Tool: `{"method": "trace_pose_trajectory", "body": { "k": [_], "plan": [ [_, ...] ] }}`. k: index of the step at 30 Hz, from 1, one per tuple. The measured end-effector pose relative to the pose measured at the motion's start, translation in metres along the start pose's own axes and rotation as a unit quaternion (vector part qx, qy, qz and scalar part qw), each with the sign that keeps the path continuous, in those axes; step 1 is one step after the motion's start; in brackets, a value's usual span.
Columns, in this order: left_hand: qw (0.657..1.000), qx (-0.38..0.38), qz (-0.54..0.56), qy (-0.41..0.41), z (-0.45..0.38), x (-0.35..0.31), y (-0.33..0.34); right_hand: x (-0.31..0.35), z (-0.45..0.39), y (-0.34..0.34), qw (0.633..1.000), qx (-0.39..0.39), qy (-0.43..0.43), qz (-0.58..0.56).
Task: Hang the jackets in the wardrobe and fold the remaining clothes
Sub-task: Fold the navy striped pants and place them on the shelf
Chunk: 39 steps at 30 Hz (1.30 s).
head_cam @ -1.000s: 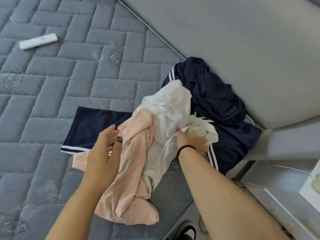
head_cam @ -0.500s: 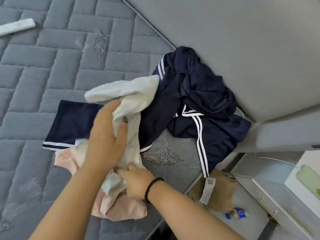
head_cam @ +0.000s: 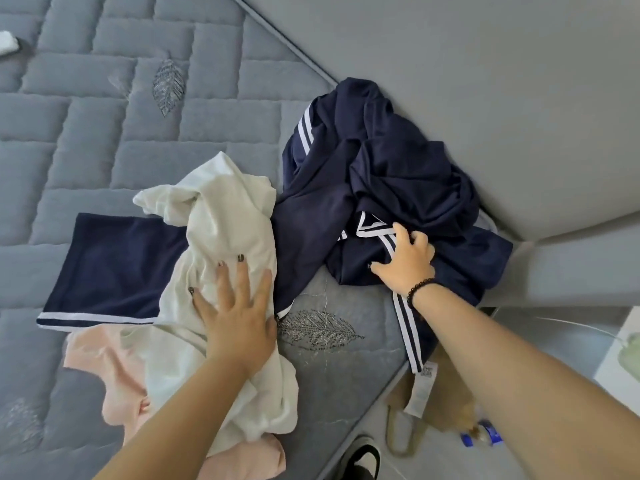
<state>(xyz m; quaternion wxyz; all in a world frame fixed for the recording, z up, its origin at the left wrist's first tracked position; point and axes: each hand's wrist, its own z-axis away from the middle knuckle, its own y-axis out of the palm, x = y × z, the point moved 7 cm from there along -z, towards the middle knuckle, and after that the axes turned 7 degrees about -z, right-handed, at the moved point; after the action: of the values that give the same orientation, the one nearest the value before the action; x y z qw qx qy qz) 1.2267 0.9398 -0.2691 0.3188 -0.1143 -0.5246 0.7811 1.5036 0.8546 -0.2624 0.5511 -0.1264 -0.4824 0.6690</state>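
Two hands, four garments (head_cam: pixel 381 188).

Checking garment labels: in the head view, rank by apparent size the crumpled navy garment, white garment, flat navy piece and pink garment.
1. crumpled navy garment
2. white garment
3. flat navy piece and pink garment look similar; both are partly covered, so unranked.

quilted matt mattress (head_cam: pixel 104 150), soft cloth garments (head_cam: pixel 381 174)

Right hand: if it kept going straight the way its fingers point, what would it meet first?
The right hand already touches the crumpled navy garment. Its fingers point up the frame, so it would probably push further into that heap; beyond lies the grey upholstered panel. Depth is hard to judge.
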Motion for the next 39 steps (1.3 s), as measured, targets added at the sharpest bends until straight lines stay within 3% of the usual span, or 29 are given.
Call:
{"method": "trace_pose_trajectory", "body": {
  "k": [2, 5, 9, 11, 12, 13, 15, 17, 18, 20, 21, 23, 25, 27, 29, 32, 34, 37, 39],
  "plan": [
    [0.999, -0.013, 0.027, -0.019, 0.002, -0.007, -0.005, -0.012, -0.001, 0.009, 0.995, 0.021, -0.022, 0.092],
    [0.997, -0.037, 0.067, -0.013, 0.004, -0.031, -0.013, -0.016, 0.005, 0.002, 0.978, -0.072, -0.101, 0.165],
    [0.984, -0.086, 0.110, 0.114, 0.008, -0.076, -0.034, -0.035, 0.011, -0.019, 0.994, -0.060, -0.087, -0.040],
    [0.962, -0.058, 0.226, 0.139, 0.007, -0.088, -0.040, -0.034, 0.029, -0.033, 0.984, -0.069, -0.090, -0.137],
    [0.940, -0.017, 0.322, 0.112, 0.004, -0.092, -0.041, -0.033, 0.042, -0.042, 0.975, -0.083, -0.096, -0.183],
    [0.899, 0.041, 0.432, 0.057, 0.002, -0.095, -0.041, -0.031, 0.058, -0.051, 0.964, -0.094, -0.101, -0.229],
    [0.748, 0.190, 0.631, -0.078, 0.000, -0.109, -0.036, -0.028, 0.092, -0.064, 0.944, -0.091, -0.120, -0.293],
    [0.590, 0.296, 0.739, -0.132, 0.002, -0.133, -0.037, -0.028, 0.125, -0.071, 0.932, -0.047, -0.145, -0.329],
    [0.532, 0.313, 0.775, -0.134, 0.001, -0.142, -0.042, -0.028, 0.141, -0.071, 0.928, -0.015, -0.155, -0.338],
    [0.458, 0.307, 0.825, -0.125, -0.004, -0.153, -0.059, -0.030, 0.168, -0.071, 0.924, 0.044, -0.164, -0.343],
    [0.442, 0.301, 0.837, -0.113, -0.008, -0.157, -0.069, -0.032, 0.179, -0.068, 0.924, 0.069, -0.165, -0.339],
    [0.467, 0.300, 0.828, -0.075, -0.009, -0.166, -0.089, -0.037, 0.199, -0.060, 0.928, 0.106, -0.178, -0.309],
    [0.559, 0.275, 0.779, -0.069, -0.005, -0.172, -0.098, -0.039, 0.214, -0.051, 0.930, 0.142, -0.198, -0.277],
    [0.645, 0.195, 0.734, -0.086, 0.003, -0.165, -0.104, -0.046, 0.222, -0.045, 0.926, 0.179, -0.195, -0.270],
    [0.657, 0.151, 0.736, -0.059, 0.020, -0.160, -0.120, -0.057, 0.223, -0.053, 0.926, 0.167, -0.159, -0.300],
    [0.660, 0.112, 0.743, 0.002, 0.045, -0.145, -0.153, -0.073, 0.212, -0.089, 0.920, 0.035, -0.081, -0.382],
    [0.669, 0.090, 0.736, 0.049, 0.060, -0.134, -0.181, -0.072, 0.203, -0.116, 0.920, -0.041, -0.074, -0.382],
    [0.701, 0.040, 0.702, 0.116, 0.079, -0.115, -0.228, -0.035, 0.191, -0.145, 0.929, -0.042, -0.137, -0.342],
    [0.702, 0.013, 0.694, 0.159, 0.093, -0.103, -0.266, -0.003, 0.185, -0.156, 0.929, -0.014, -0.181, -0.321]
  ]
}}
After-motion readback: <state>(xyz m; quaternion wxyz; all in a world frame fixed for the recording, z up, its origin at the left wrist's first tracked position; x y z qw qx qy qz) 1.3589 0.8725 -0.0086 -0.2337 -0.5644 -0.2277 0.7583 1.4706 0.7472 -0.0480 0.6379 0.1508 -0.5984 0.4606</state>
